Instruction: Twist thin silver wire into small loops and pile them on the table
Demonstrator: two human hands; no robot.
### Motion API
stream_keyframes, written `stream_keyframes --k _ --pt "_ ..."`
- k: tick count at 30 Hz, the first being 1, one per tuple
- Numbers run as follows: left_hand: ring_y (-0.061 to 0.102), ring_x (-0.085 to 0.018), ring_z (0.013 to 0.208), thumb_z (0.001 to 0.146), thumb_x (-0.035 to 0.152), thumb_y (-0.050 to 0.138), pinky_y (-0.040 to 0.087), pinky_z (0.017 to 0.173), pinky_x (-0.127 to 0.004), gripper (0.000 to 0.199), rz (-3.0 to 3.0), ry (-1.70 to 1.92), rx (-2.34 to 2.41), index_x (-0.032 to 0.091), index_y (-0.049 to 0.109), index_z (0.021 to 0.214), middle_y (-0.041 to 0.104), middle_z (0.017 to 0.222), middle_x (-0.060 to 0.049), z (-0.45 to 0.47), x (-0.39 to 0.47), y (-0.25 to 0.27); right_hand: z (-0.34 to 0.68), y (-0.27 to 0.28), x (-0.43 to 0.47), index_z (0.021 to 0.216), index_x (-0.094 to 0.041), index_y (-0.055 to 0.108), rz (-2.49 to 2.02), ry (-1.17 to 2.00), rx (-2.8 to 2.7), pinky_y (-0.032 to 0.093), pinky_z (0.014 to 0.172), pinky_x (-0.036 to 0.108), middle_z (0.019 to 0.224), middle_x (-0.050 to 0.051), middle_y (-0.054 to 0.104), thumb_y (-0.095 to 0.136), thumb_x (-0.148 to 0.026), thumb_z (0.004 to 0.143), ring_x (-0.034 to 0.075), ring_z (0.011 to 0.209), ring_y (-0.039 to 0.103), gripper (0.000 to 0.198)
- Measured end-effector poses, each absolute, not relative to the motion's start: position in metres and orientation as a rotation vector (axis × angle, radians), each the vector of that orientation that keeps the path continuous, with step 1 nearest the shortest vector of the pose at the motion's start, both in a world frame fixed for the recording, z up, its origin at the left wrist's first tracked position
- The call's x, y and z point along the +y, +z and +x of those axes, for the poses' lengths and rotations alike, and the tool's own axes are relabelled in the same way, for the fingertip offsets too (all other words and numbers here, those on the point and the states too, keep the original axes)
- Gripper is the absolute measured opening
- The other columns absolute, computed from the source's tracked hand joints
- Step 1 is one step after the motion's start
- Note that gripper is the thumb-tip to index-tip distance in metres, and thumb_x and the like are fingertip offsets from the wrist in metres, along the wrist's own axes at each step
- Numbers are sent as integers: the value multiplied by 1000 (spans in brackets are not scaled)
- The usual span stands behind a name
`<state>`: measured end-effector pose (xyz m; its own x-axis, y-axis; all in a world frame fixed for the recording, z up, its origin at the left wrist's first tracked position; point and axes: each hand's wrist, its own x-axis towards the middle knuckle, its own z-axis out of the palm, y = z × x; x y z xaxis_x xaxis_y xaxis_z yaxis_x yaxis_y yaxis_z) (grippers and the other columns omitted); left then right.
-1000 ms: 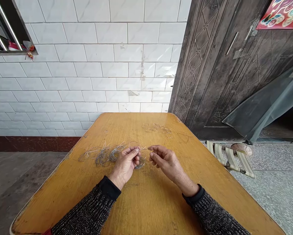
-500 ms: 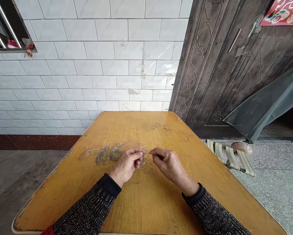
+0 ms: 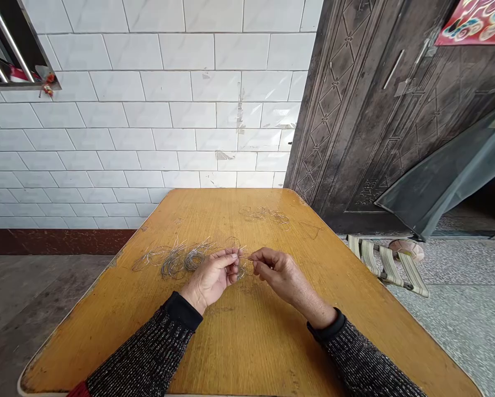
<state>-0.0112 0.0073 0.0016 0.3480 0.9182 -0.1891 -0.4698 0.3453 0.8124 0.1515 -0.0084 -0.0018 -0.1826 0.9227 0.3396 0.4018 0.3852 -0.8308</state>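
Observation:
Over the middle of the wooden table (image 3: 247, 342), my left hand (image 3: 214, 275) pinches a thin wire (image 3: 244, 256) between thumb and fingertips. My right hand (image 3: 282, 275) faces it, its thumb and forefinger closed on the wire just to the right. A small gap separates the two sets of fingertips. To the left of my left hand lie several loose coils of grey wire (image 3: 173, 260), with loose ends sticking up. Part of another coil shows behind and below the fingertips, mostly hidden by the left hand.
Farther back on the table lies a tangle of thin wire loops (image 3: 266, 214), with a single bent wire (image 3: 313, 227) near the right edge. A white tiled wall (image 3: 181, 116) stands behind. Beyond the right edge is a low stool with striped webbing (image 3: 390, 264).
Both hands stay close together with the wire between them. My right fingertips have shifted slightly left, and a wire loop now shows higher above the left fingertips.

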Motion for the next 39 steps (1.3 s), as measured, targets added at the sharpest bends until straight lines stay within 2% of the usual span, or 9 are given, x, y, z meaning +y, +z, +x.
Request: stream_keyframes --k 7,13,18,25,28,32,39 --pt "50 -5 55 68 2 58 42 54 -18 17 649 1087 660 10 64 82 56 68 -1 -8 7 -1 149 5 -10 73 -15 57 -1021 1041 -1625 38 48 20 56 -3 53 49 -20 72 7 48 45 9" --pt "53 -5 58 73 7 59 44 57 -17 8 612 1034 625 10 62 80 58 70 -2 -9 9 -4 148 8 -9 76 -14 57 -1063 1165 -1451 36 43 19 56 -3 55 54 -28 69 7 45 47 16" --pt "54 -7 57 71 16 64 42 54 -19 6 645 977 675 12 61 75 58 68 -1 -10 7 -3 148 7 -9 75 -14 57 -1078 1132 -1475 36 43 19 55 -3 53 54 -28 70 7 45 47 15" --pt "57 -11 66 66 17 68 43 63 -24 10 685 1017 645 13 59 69 58 64 -1 -8 5 -3 147 2 -8 73 -15 60 -1041 975 -1637 36 45 19 55 -2 53 51 -29 75 7 48 45 17" --pt "56 -10 61 66 16 67 41 56 -21 9 687 1008 644 13 59 69 56 62 1 -7 4 -3 146 3 -9 76 -14 60 -1036 1007 -1590 36 44 19 54 -2 52 51 -28 74 7 46 43 16" --pt "54 -7 55 66 18 67 29 42 -15 10 731 989 686 12 60 70 53 60 1 -8 3 0 145 6 -12 77 -14 60 -1017 1023 -1559 34 44 19 54 -3 50 50 -27 74 7 45 42 16" --pt "45 -2 45 66 16 67 20 35 -12 10 728 970 711 10 60 70 50 59 3 -11 4 2 142 5 -13 72 -15 60 -1000 1026 -1591 33 43 19 54 -2 50 49 -27 75 6 45 40 16"
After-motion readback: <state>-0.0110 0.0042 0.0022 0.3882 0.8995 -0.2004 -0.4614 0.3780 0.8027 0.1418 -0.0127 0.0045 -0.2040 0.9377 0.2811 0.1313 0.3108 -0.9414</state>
